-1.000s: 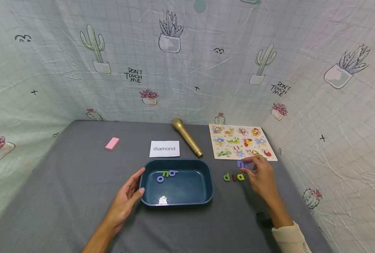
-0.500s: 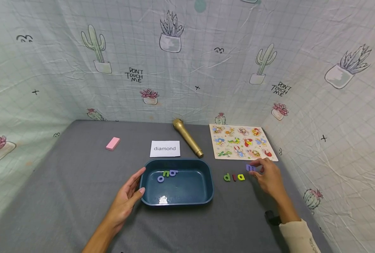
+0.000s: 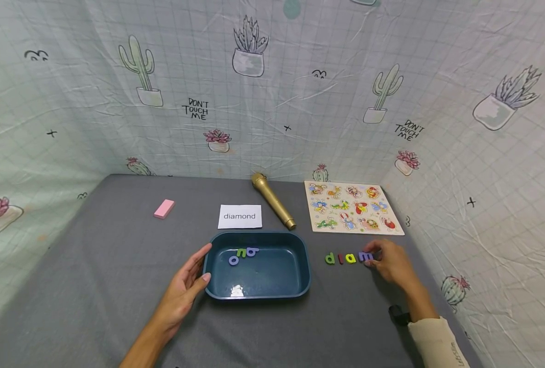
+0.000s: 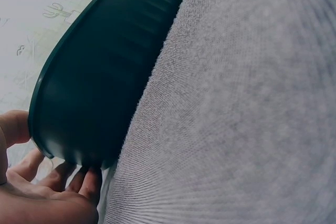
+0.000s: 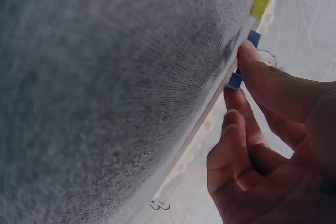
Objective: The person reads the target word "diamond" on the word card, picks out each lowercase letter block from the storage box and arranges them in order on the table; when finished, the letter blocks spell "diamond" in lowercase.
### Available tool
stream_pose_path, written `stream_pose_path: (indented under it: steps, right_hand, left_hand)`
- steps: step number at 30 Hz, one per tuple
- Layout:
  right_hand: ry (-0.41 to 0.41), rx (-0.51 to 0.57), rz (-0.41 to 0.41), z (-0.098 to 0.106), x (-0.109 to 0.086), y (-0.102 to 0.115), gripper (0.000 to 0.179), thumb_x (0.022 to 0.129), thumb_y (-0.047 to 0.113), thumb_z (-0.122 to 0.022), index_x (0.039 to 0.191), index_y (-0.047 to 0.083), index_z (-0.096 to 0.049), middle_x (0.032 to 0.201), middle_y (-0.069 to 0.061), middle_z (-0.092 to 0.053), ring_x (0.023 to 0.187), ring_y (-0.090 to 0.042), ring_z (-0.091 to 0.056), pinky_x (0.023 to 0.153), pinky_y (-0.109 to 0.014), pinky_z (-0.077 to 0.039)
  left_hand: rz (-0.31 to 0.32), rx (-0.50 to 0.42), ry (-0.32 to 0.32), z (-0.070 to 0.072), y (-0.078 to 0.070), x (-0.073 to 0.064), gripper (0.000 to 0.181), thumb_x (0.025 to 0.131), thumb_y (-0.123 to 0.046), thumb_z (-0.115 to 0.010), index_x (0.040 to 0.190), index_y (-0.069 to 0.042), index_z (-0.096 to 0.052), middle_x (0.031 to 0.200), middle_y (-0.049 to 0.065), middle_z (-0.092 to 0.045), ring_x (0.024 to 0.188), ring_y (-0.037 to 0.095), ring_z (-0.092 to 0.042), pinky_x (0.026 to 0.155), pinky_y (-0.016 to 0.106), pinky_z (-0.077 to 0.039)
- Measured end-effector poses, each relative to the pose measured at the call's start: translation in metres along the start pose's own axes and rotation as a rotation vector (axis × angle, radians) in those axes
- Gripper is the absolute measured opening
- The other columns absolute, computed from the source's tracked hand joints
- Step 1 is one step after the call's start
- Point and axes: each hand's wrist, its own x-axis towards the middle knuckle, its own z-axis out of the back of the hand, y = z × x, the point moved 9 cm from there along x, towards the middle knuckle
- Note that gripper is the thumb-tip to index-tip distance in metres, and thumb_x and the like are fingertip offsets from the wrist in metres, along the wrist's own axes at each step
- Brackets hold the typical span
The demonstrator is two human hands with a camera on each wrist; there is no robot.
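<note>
A dark teal tray (image 3: 272, 292) stands mid-table with a blue "o" letter (image 3: 233, 260), a green "n" letter (image 3: 241, 252) and a lilac "d"-like letter (image 3: 252, 251) inside. My left hand (image 3: 182, 289) holds its left end, thumb at the rim and fingers against the outer wall (image 4: 89, 82). To the tray's right, my right hand (image 3: 392, 261) pinches a purple "m" letter (image 3: 365, 257) between thumb and fingers, down at the cloth. This "m" ends a row after a green "d" (image 3: 329, 258), a dark red "i" (image 3: 340, 259) and a yellow "a" (image 3: 350, 258).
Behind the tray lie a white card reading "diamond" (image 3: 239, 216) and a gold microphone (image 3: 273, 201). An insect puzzle board (image 3: 354, 207) sits at the back right, a pink block (image 3: 164, 209) at the back left. A patterned cloth backdrop (image 3: 272, 102) surrounds the grey table.
My right hand has carried the purple "m" to the right and then down, into line beside the yellow "a". My left hand and the tray have stayed in place.
</note>
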Motion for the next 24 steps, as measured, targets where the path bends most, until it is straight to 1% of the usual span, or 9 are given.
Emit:
stream_pose_path:
  steps: [7,13,17,24]
  right_hand:
    - [0.016,-0.014,0.016,-0.0032,0.0007,0.0017,0.023,0.083,0.009,-0.090,0.104,0.009,-0.079,0.101,-0.011,-0.078,0.080,-0.017,-0.062,0.071,-0.036,-0.047]
    - [0.038,-0.022,0.040,-0.0067,0.0019,0.0056,0.025,0.082,0.008,-0.090,0.105,0.008,-0.080,0.099,-0.009,-0.077,0.079,-0.016,-0.060,0.071,-0.036,-0.046]
    - [0.033,-0.028,0.048,-0.0071,0.0028,0.0069,0.023,0.082,0.006,-0.090,0.102,0.009,-0.080,0.097,-0.008,-0.077,0.078,-0.016,-0.057,0.072,-0.035,-0.044]
    - [0.023,-0.022,0.056,-0.0064,0.0024,0.0078,0.022,0.081,0.006,-0.090,0.101,0.009,-0.080,0.096,-0.008,-0.078,0.078,-0.018,-0.059,0.071,-0.035,-0.044]
  left_hand:
    - [0.010,0.005,-0.006,0.0005,0.0013,-0.0006,0.064,0.110,-0.013,-0.058,0.168,-0.022,-0.032,0.177,0.002,-0.023,0.166,0.031,-0.012,0.113,0.001,-0.028]
    - [-0.001,-0.002,-0.001,0.0000,0.0005,-0.0006,0.064,0.110,-0.012,-0.057,0.168,-0.020,-0.031,0.177,0.003,-0.022,0.166,0.031,-0.011,0.113,0.002,-0.028]
    - [0.007,0.006,-0.003,0.0002,0.0009,-0.0006,0.064,0.110,-0.013,-0.058,0.168,-0.022,-0.032,0.177,0.002,-0.022,0.166,0.031,-0.011,0.113,0.001,-0.028]
    - [0.017,0.008,-0.003,0.0002,0.0015,-0.0008,0.063,0.110,-0.014,-0.058,0.167,-0.023,-0.032,0.177,0.001,-0.023,0.166,0.030,-0.011,0.112,0.001,-0.028]
